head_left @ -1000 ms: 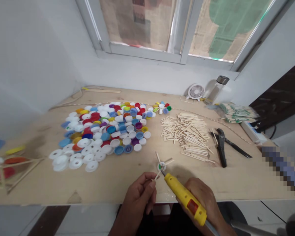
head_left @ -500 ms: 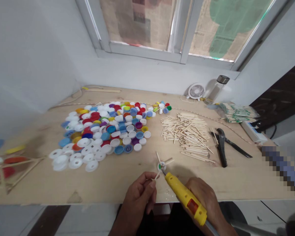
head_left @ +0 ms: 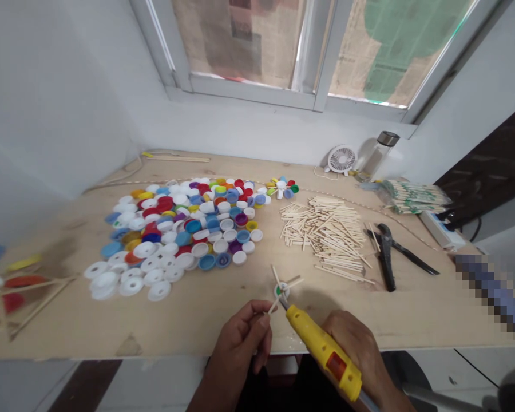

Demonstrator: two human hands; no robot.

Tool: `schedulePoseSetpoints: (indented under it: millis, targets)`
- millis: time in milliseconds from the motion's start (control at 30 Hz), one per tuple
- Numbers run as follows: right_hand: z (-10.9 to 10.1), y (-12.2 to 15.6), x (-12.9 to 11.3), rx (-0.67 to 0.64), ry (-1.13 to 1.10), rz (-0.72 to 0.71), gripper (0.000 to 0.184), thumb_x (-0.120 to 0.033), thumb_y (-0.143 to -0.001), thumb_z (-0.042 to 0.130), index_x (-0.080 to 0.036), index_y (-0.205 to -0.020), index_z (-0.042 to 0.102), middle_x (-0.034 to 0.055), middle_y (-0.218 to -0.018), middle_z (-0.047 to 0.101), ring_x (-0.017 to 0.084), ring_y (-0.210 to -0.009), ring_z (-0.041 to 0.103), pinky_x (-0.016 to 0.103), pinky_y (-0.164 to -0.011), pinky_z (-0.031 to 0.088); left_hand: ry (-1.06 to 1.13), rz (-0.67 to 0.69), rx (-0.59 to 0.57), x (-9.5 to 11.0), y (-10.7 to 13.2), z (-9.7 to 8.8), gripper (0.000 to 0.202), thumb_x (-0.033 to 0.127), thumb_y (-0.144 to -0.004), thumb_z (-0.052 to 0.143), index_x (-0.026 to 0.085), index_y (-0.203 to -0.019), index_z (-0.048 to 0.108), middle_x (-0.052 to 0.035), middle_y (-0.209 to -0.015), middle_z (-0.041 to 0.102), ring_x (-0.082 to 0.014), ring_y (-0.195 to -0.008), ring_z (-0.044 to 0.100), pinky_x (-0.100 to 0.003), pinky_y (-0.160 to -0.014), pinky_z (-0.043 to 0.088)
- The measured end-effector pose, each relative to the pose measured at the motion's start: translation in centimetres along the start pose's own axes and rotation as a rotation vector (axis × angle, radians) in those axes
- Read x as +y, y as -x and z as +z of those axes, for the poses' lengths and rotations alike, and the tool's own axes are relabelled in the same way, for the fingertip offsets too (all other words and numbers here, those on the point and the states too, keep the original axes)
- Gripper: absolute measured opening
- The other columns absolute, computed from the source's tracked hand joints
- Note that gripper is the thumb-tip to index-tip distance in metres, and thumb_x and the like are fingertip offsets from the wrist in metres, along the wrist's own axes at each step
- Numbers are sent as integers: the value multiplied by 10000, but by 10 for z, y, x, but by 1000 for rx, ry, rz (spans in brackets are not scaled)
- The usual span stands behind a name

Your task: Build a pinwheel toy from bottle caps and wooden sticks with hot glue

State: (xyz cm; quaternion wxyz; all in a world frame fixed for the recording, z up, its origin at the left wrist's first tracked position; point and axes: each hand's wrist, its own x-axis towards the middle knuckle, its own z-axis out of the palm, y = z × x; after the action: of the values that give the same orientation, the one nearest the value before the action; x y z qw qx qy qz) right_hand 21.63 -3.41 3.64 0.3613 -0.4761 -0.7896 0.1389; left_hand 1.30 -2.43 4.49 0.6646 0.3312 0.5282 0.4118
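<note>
My left hand (head_left: 244,337) is closed, pinching a short wooden stick (head_left: 273,306) between thumb and fingertips. The stick's far end meets a small white bottle cap (head_left: 282,290) with a green mark, lying on the table. Two other sticks (head_left: 295,283) reach outward from this cap. Wrapped around a yellow hot glue gun (head_left: 321,349) with a red switch is my right hand (head_left: 356,343). The gun's metal nozzle (head_left: 284,302) points at the cap, close to the held stick; whether it touches is hard to see.
Many coloured bottle caps (head_left: 189,223) are spread on the left. Cut sticks (head_left: 330,229) lie in a pile right of centre, beside a black-handled cutter (head_left: 385,257). Behind stand a small fan (head_left: 342,159) and a glass bottle (head_left: 375,157). A stick frame (head_left: 34,309) sits at far left.
The glue gun's nozzle has drawn slightly down and back from the cap's middle. My left hand keeps the stick in nearly the same place.
</note>
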Motion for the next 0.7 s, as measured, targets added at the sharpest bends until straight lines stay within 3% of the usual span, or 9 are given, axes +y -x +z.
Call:
schedulePoseSetpoints:
  millis: [267, 400, 500, 600, 700]
  targets:
    - [-3, 6, 9, -43, -20, 24, 303, -411, -942, 444, -215, -713, 477, -23, -617, 487, 130, -531, 457, 263, -513, 293, 70, 3, -31, 4, 0, -3, 320, 467, -788, 608, 180, -914, 544, 83, -484, 511, -45, -374, 329, -183, -412, 235]
    - [-5, 5, 12, -40, -45, 23, 291, -423, -933, 454, -215, -731, 488, -17, -635, 498, 133, -540, 464, 264, -513, 306, -35, 44, -3, 1, -4, -7, 314, 470, -822, 556, 184, -951, 564, 84, -503, 501, -57, -380, 340, -188, -407, 249]
    - [-13, 0, 11, -29, -68, 90, 258, -391, -904, 510, -218, -717, 470, -22, -636, 494, 133, -542, 476, 257, -504, 324, -340, 243, 89, -1, -8, -13, 245, 420, -840, 531, 202, -927, 604, 67, -542, 522, -96, -438, 457, -206, -438, 343]
    - [-25, -4, 8, -54, -121, 266, 264, -385, -891, 528, -223, -695, 458, -29, -637, 494, 135, -546, 495, 252, -504, 354, -692, 519, 186, -5, -14, -19, 185, 338, -854, 510, 219, -898, 644, 20, -650, 650, -154, -582, 613, -251, -554, 469]
    - [-32, -4, 9, -88, -168, 446, 285, -420, -875, 546, -232, -678, 461, -31, -621, 494, 147, -547, 501, 261, -509, 380, -898, 782, 277, -12, -21, -22, 180, 274, -875, 491, 217, -930, 652, -22, -823, 730, -186, -734, 680, -287, -679, 519]
